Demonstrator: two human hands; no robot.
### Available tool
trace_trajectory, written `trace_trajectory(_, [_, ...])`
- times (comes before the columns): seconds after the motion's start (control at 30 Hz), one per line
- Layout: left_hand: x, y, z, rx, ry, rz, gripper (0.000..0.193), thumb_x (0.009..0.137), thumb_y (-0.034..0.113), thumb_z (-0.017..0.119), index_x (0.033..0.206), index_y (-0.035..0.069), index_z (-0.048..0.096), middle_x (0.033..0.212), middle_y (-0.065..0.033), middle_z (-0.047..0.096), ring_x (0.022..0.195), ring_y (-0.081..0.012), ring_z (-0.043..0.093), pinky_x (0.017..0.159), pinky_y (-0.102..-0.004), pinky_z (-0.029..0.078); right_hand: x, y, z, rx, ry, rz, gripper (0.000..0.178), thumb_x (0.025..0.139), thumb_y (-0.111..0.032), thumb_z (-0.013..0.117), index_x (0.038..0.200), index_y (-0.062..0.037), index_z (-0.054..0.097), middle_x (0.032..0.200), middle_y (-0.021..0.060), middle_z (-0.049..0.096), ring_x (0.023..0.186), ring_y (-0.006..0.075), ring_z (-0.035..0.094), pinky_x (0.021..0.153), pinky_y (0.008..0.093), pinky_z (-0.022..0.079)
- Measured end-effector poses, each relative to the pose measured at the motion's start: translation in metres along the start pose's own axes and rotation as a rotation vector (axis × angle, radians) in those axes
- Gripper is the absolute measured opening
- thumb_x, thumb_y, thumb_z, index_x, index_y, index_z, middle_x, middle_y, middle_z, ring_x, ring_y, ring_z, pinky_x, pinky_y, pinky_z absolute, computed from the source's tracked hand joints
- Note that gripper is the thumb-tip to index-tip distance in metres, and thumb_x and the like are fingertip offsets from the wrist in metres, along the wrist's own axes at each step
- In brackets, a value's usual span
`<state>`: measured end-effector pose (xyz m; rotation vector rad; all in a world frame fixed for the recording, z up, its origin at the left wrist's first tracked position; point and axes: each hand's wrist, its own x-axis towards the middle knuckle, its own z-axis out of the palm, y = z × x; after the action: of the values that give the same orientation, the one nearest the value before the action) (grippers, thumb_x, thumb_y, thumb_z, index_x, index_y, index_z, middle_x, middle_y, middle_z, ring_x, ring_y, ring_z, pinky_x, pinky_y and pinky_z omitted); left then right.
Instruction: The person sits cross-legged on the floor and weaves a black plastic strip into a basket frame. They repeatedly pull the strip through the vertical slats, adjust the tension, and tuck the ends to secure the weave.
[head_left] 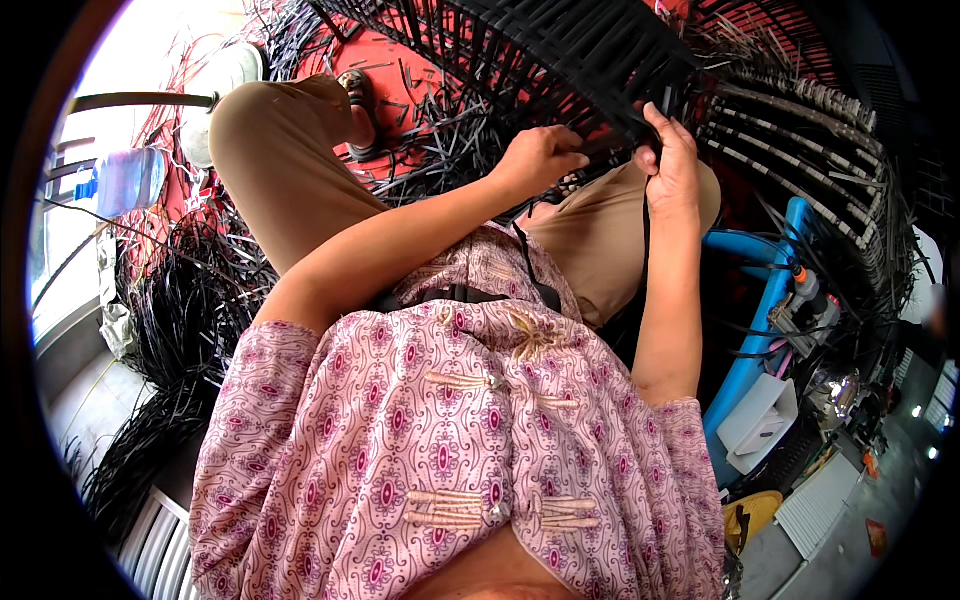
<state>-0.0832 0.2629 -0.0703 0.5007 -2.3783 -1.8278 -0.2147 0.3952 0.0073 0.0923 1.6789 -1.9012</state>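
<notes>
A large black woven piece [570,45] made of flat strips stands tilted in front of me, near my knees. My right hand [672,165] is at its lower edge, fingers pointing up. A black strip [647,232] is pinched there and hangs down along my forearm. My left hand [540,162] is a little to the left, below the weave. Its fingers are curled closed, and what they hold, if anything, cannot be made out. Loose black strips [440,140] lie heaped on the red floor cover beneath the woven piece.
Bundles of black strips [190,290] lie at the left, near a clear blue-tinted water bottle [130,182]. On the right stand a blue plastic frame [752,340], a white container [758,420] and a second woven rack [800,160]. A straw-coloured hat [757,515] lies lower right.
</notes>
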Motion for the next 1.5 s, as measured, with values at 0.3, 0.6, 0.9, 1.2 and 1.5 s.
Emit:
trace_trajectory(0.3, [0.008, -0.004, 0.018, 0.436, 0.117, 0.094, 0.033, 0.082, 0.040, 0.066, 0.097, 0.011, 0.072, 0.089, -0.0124, 0.070, 0.080, -0.0322, 0.067, 0.069, -0.0430, 0.053, -0.008, -0.003, 0.004, -0.033, -0.014, 0.006, 0.017, 0.084, -0.020, 0.075, 0.090, -0.0093, 0.063, 0.079, -0.0046, 0.060, 0.045, 0.0037, 0.036, 0.038, 0.0183, 0.022])
trace_trajectory(0.6, [0.008, -0.019, 0.012, 0.489, 0.139, 0.344, 0.027, 0.086, 0.035, 0.063, 0.094, 0.010, 0.071, 0.086, -0.0099, 0.069, 0.077, -0.0305, 0.067, 0.065, -0.0407, 0.053, -0.014, 0.000, 0.002, -0.070, -0.072, 0.024, 0.015, 0.086, -0.022, 0.073, 0.095, -0.0115, 0.065, 0.081, -0.0077, 0.060, 0.048, 0.0008, 0.036, 0.039, 0.0164, 0.023])
trace_trajectory(0.9, [0.005, -0.016, 0.014, 0.473, 0.142, 0.291, 0.023, 0.087, 0.029, 0.063, 0.096, 0.009, 0.071, 0.085, -0.0117, 0.069, 0.079, -0.0324, 0.067, 0.068, -0.0414, 0.053, -0.013, -0.001, 0.002, -0.064, -0.092, 0.023, 0.016, 0.086, -0.023, 0.073, 0.091, -0.0112, 0.064, 0.079, -0.0066, 0.060, 0.046, 0.0011, 0.036, 0.038, 0.0166, 0.023])
trace_trajectory(1.2, [0.008, -0.028, 0.020, 0.466, 0.161, 0.164, 0.024, 0.087, 0.031, 0.058, 0.092, 0.012, 0.071, 0.085, -0.0124, 0.070, 0.079, -0.0338, 0.067, 0.070, -0.0454, 0.054, -0.010, 0.001, 0.000, -0.082, -0.080, 0.019, 0.012, 0.087, -0.021, 0.071, 0.092, -0.0115, 0.065, 0.081, -0.0073, 0.059, 0.048, 0.0009, 0.034, 0.038, 0.0168, 0.023])
trace_trajectory(1.5, [0.007, -0.136, 0.020, 0.790, -0.735, 0.077, 0.035, 0.086, 0.036, 0.052, 0.082, 0.009, 0.073, 0.074, -0.0080, 0.070, 0.073, -0.0277, 0.069, 0.070, -0.0395, 0.055, -0.015, 0.006, 0.011, -0.091, -0.123, 0.030, 0.016, 0.087, -0.024, 0.072, 0.095, -0.0109, 0.066, 0.082, -0.0074, 0.060, 0.047, 0.0007, 0.036, 0.038, 0.0163, 0.024])
